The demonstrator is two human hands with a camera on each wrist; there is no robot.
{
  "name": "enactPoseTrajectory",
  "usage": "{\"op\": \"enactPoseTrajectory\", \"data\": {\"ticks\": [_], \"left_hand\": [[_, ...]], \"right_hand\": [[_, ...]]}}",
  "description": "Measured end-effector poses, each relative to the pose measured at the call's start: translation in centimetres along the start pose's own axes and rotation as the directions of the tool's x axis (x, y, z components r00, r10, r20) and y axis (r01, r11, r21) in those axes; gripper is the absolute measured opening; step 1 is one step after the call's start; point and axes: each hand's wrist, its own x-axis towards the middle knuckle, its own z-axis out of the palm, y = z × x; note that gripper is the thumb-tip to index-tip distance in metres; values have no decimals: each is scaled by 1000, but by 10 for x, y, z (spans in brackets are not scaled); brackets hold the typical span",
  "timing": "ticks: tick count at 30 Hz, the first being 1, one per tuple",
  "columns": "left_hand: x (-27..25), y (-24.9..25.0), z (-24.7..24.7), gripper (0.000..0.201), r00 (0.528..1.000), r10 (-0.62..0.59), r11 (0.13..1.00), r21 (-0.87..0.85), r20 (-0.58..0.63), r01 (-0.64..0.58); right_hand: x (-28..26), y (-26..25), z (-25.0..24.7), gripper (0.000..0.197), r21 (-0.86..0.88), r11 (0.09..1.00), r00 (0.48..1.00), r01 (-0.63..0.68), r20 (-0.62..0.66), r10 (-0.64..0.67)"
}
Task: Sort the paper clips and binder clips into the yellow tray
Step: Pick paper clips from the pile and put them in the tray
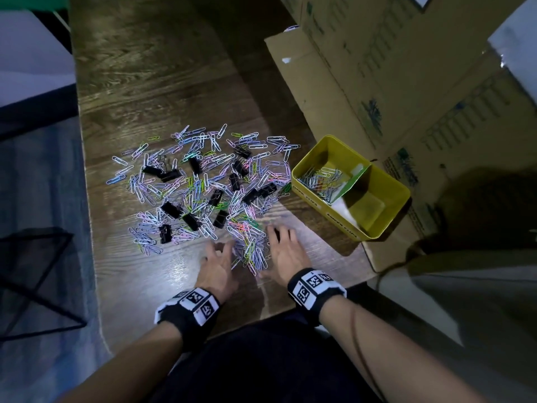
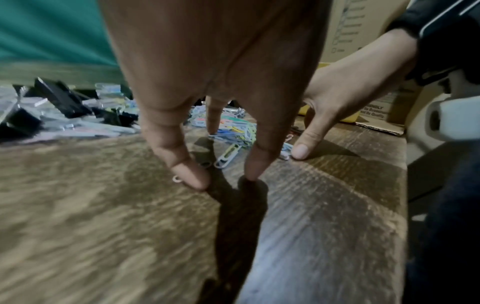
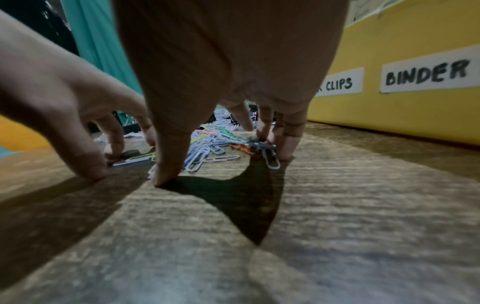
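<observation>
A wide scatter of coloured paper clips (image 1: 203,175) mixed with black binder clips (image 1: 171,209) covers the wooden table (image 1: 162,82). My left hand (image 1: 218,257) and right hand (image 1: 283,248) stand at its near edge, fingertips down on the wood, flanking a small heap of paper clips (image 1: 251,251). Neither hand holds anything. The wrist views show the same heap (image 2: 233,127) (image 3: 205,148) lying between spread fingers. The yellow tray (image 1: 325,212) sits to the right, divided in two; its far compartment holds paper clips. Its wall (image 3: 389,113) carries the labels "CLIPS" and "BINDER".
Large cardboard boxes (image 1: 406,82) stand close behind and to the right of the tray. A black wire-mesh object (image 1: 35,271) sits beyond the table's left edge. Bare wood lies between the hands and the table's near edge.
</observation>
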Motion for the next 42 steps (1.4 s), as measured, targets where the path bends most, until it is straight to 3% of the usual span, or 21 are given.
{"op": "enactPoseTrajectory", "data": {"ticks": [3, 8, 12, 15, 21, 26, 28, 31, 34, 37, 42], "left_hand": [[7, 9, 8, 74, 990, 130, 986, -95, -53, -134], [24, 19, -4, 73, 973, 231, 973, 0, 4, -231], [29, 23, -12, 66, 946, 318, 939, 118, 61, -323], [31, 22, -17, 61, 936, 337, 927, 139, 102, -349], [39, 23, -28, 44, 923, 349, 903, 206, 164, -378], [39, 21, -29, 40, 921, 358, 900, 205, 157, -385], [39, 20, -29, 52, 933, 322, 922, 173, 161, -347], [33, 22, -24, 87, 953, 235, 963, 89, 191, -256], [25, 31, -9, 107, 969, 178, 969, 138, 171, -203], [22, 34, 3, 86, 974, 210, 943, 247, 87, -225], [28, 24, -3, 45, 961, 275, 950, 148, 22, -275]], "right_hand": [[2, -5, 1, 93, 64, 996, 997, 66, 27, -68], [4, 0, 1, 49, 210, 972, 994, 104, 0, -107], [7, 2, 0, 30, 307, 950, 997, 48, 45, -65], [9, 2, 1, 22, 276, 961, 994, 30, 90, -57], [10, 1, -6, 25, 76, 989, 977, 127, 160, -138], [8, 3, -6, 21, 11, 980, 971, 196, 137, -196], [8, 5, -9, 22, 9, 978, 970, 210, 120, -210], [6, 5, -14, 21, -19, 979, 972, 203, 122, -199], [5, 6, -17, 21, 9, 977, 971, 212, 109, -212], [4, 7, -20, 23, 11, 980, 974, 201, 107, -201], [3, 11, -19, 19, 15, 983, 977, 185, 104, -185]]}}
